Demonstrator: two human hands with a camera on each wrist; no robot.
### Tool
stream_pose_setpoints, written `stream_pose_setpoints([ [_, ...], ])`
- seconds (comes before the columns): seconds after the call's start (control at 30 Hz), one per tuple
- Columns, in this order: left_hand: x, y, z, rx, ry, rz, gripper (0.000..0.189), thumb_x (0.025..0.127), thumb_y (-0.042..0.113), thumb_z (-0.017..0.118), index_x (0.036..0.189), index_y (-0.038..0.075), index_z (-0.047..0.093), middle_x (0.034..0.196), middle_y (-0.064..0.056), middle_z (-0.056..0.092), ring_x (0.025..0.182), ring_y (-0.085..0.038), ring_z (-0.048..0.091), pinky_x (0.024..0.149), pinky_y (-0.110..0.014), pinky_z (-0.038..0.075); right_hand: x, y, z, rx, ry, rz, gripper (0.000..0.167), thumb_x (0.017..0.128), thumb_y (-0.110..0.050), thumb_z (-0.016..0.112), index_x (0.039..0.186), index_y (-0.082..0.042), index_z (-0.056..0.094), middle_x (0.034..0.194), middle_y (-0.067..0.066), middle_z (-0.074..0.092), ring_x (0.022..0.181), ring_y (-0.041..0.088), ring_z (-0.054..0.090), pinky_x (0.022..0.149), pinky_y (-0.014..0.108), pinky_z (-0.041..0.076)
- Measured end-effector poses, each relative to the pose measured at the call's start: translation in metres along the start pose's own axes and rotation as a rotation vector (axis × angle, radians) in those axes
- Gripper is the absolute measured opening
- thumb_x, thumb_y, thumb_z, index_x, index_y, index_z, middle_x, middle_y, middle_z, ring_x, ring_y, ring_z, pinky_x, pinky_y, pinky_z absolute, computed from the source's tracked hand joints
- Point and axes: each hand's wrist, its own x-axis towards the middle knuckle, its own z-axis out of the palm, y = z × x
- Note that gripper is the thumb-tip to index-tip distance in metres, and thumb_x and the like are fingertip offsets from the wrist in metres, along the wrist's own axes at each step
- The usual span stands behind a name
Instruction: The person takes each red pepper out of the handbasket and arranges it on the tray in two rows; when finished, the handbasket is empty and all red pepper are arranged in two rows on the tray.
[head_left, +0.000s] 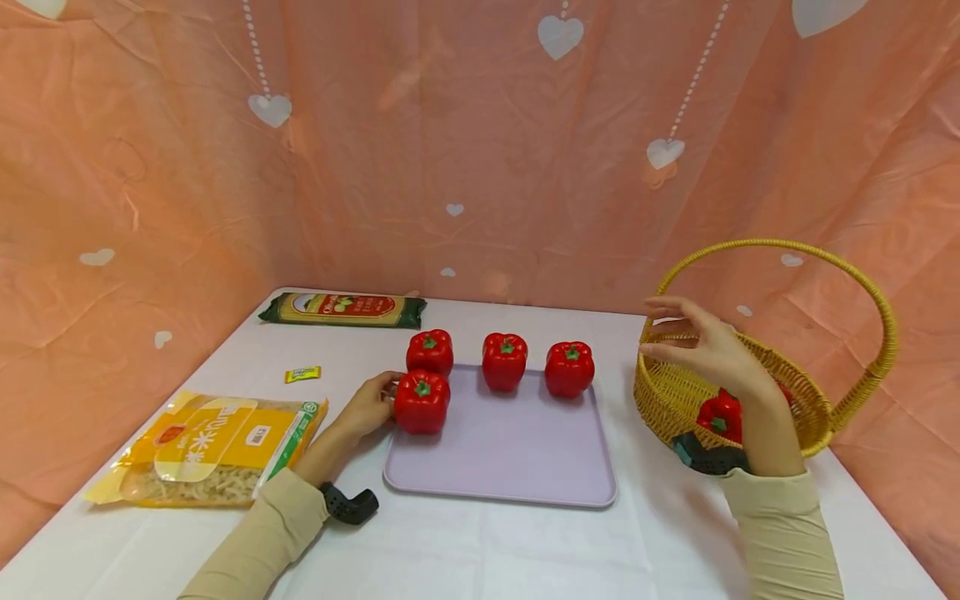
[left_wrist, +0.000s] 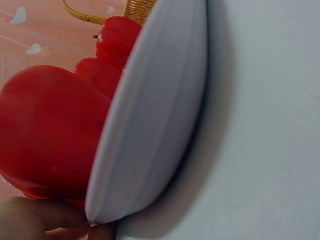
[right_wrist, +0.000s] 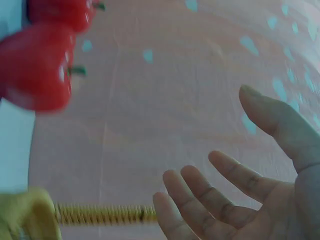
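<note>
My left hand [head_left: 369, 407] is beside the nearest red bell pepper [head_left: 422, 403], at the left edge of the lilac tray [head_left: 502, 462]. In the left wrist view its fingers [left_wrist: 42, 215] lie against that pepper's side and the tray's rim; part of their hold is hidden. Three more red peppers stand along the tray's back: left [head_left: 430, 352], middle [head_left: 505, 362] and right [head_left: 569, 369]. Over the wicker basket [head_left: 660, 400] hangs my right hand [head_left: 708, 346], fingers apart and nothing in them. A red pepper [head_left: 720, 415] lies inside the basket, partly behind my wrist.
On the left lies a yellow bag of noodles [head_left: 210, 450], with a small yellow packet [head_left: 302, 374] beyond it. A green-ended pasta pack [head_left: 341, 309] rests at the back. The basket's tall handle [head_left: 772, 243] arches up on the right. A pink curtain [head_left: 480, 150] closes the rear.
</note>
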Motion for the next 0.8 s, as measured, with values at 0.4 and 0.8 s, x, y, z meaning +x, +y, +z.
stream_pose_setpoints([
  [0.4,-0.001,0.0,-0.001,0.026,0.011,0.0,0.051,0.081,-0.009,0.046,0.131,-0.004,0.043,0.11,-0.019,0.048,0.093,-0.026,0.046,0.069,-0.028,0.046,-0.022,0.033,-0.046,-0.081,0.042,0.162,0.048,0.088,-0.015,0.063,0.133,-0.011,0.045,0.113,-0.018,0.055,0.099,-0.002,0.054,0.075,0.014,0.046],
  [0.8,0.0,0.0,-0.001,0.029,0.01,0.001,0.05,0.081,-0.009,0.046,0.131,-0.004,0.043,0.109,-0.019,0.049,0.092,-0.026,0.047,0.068,-0.028,0.046,-0.037,0.075,-0.073,-0.125,0.062,0.305,0.048,0.091,-0.028,0.058,0.13,-0.005,0.043,0.104,-0.025,0.046,0.09,-0.014,0.045,0.071,0.01,0.042],
])
